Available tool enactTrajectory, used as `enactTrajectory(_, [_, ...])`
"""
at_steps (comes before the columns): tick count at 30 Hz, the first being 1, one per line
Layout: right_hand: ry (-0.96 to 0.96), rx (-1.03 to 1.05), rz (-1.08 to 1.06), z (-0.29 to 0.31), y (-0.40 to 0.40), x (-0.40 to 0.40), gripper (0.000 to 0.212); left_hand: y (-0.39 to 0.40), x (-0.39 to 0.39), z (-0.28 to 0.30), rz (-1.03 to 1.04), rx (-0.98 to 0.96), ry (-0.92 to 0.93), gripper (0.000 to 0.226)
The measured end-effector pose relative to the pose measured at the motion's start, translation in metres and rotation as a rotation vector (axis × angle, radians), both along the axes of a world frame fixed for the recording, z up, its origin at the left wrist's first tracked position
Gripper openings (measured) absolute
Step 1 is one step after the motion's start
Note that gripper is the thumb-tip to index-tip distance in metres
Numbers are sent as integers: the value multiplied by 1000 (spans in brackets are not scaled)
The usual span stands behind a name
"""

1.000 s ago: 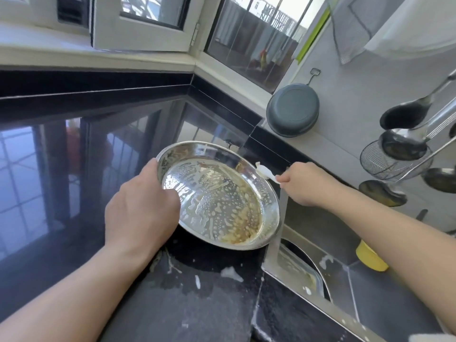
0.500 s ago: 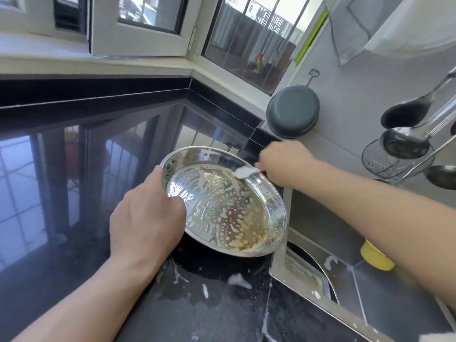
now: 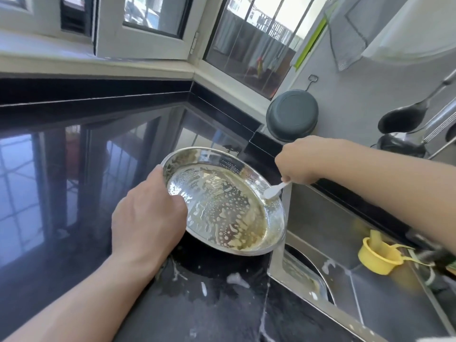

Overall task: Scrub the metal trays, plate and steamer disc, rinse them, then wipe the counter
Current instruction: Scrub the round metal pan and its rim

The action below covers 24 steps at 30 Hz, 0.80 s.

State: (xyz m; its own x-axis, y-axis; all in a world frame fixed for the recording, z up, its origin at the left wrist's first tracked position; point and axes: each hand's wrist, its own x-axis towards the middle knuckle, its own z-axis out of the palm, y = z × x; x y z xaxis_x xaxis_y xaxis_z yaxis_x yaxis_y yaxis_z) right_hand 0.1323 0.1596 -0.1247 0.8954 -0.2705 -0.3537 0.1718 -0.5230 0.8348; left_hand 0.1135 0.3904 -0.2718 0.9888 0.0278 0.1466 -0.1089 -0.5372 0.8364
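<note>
Left hand (image 3: pixel 148 218) grips the near-left rim of the round metal tray (image 3: pixel 224 203), fingers curled over the edge, thumb side toward the camera. Tray sits tilted on the black worktop (image 3: pixel 61 169), its right edge overhanging the sink (image 3: pixel 345 243). Inside of tray coated with whitish foam beads and yellowish-brown residue, thickest toward the lower right wall. Splashes of white foam (image 3: pixel 235 280) on the worktop just in front of the tray.

Right hand (image 3: pixel 303 161) pinches the handle of a small white brush (image 3: pixel 272 191); brush head touches the inner wall of the tray at its right rim. Bristles blurred, detail not readable.

In the sink: another metal piece (image 3: pixel 303 275), partly hidden below the worktop edge, and a yellow cup (image 3: pixel 377 257) further right. Dark grey pan (image 3: pixel 292 114) hangs on the wall behind the right hand. Ladles (image 3: pixel 404 119) hang at far right.
</note>
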Motion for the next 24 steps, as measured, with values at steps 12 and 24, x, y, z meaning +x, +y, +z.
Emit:
enactTrajectory(12, [-143,-41,543,-24,18,73,20,1,-3,6,-35,10,15,48])
enactTrajectory(24, [-251,279,48,-31,-54,-39,36,3,-4,5,-39,-58,21,34])
